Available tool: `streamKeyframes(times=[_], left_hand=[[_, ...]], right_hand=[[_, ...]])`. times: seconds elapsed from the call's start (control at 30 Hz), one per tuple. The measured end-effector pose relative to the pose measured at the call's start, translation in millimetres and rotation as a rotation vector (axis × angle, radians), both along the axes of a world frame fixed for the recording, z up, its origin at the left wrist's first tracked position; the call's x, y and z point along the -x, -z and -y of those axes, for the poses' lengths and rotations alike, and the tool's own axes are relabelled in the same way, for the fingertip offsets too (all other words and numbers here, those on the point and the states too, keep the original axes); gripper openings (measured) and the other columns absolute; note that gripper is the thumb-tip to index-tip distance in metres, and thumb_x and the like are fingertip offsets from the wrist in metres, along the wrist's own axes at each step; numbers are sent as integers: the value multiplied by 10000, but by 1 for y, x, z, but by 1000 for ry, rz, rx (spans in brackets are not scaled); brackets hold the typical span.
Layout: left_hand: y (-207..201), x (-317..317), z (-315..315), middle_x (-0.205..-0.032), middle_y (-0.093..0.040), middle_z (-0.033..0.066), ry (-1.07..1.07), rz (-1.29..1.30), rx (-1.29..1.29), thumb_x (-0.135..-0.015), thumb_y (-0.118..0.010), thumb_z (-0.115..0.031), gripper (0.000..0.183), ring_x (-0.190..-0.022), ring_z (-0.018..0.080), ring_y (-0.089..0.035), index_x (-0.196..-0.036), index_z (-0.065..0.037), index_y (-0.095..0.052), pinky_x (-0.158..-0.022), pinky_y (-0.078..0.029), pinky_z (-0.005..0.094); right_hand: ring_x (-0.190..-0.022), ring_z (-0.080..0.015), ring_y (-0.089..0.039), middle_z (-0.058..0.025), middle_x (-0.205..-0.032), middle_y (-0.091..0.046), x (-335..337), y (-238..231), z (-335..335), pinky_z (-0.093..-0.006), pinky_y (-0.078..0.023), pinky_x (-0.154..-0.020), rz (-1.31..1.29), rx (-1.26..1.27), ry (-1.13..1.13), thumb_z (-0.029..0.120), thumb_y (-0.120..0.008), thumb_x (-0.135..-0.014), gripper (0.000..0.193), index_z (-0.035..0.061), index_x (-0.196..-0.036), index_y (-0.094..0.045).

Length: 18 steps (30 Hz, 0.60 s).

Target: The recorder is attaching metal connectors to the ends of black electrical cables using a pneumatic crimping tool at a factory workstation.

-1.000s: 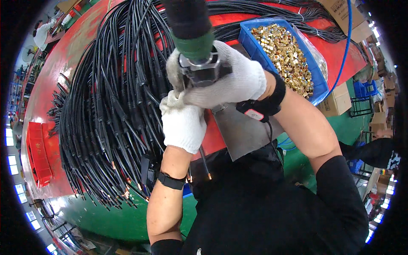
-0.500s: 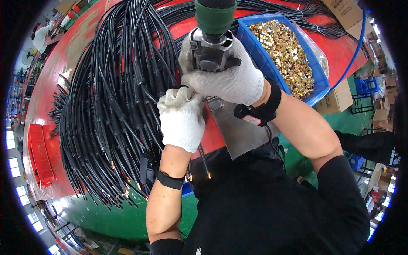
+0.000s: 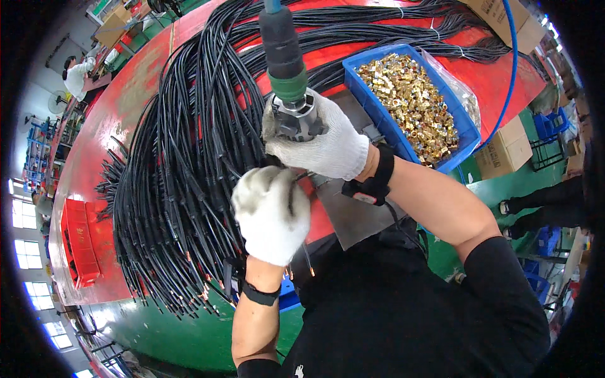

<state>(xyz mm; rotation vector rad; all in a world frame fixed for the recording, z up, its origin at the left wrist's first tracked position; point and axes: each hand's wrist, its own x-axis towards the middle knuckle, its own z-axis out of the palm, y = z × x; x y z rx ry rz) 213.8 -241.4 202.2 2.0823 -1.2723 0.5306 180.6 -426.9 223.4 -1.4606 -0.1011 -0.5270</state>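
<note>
My right hand (image 3: 324,142), in a white knit glove, is wrapped round the metal head of an air-powered tool (image 3: 282,44) with a black and green grip, which stands upright. My left hand (image 3: 270,217), also gloved, is closed just below and to the left of the tool's head. A black cable (image 3: 307,255) with a bare copper end comes out under the left hand; the fingers hide most of it. To the left lies a thick bundle of black cables (image 3: 183,170), many with copper tips. The tool's jaw is hidden behind my right hand.
A blue bin (image 3: 413,151) of small brass-coloured fittings (image 3: 409,101) stands to the right, beside a grey metal plate (image 3: 353,214). The table (image 3: 138,82) is red. A red tray (image 3: 79,242) sits at its left edge. A blue hose (image 3: 513,69) curves at the right, near cardboard boxes (image 3: 504,148).
My left hand has drawn a little down and away from the tool's head. The head view has shifted, so more of the tool's grip shows. My right hand keeps its hold.
</note>
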Motion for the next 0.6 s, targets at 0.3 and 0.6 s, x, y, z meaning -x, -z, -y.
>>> streamKeyframes(times=[0.3, 0.6], left_hand=[[-55, -5, 35, -1352, -701, 201, 70, -373, 391, -824, -953, -178, 663, -1129, 301, -734, -1414, -8, -703, -1011, -587, 401], [-57, -6, 37, -1299, -717, 130, 73, -783, 463, -781, -994, -169, 627, -1131, 208, -701, -1318, 24, -734, -1021, -547, 346]], right_hand=[[-1048, -175, -730, -106, -1152, -772, 1, 8, 1, -367, -589, -934, 118, 105, 39, 96, -853, -899, 566, 27, -1399, -597], [-985, -265, -776, -151, -1068, -779, -1, 11, -3, -393, -604, -883, 171, 189, 133, 109, -820, -903, 515, 22, -1365, -610]])
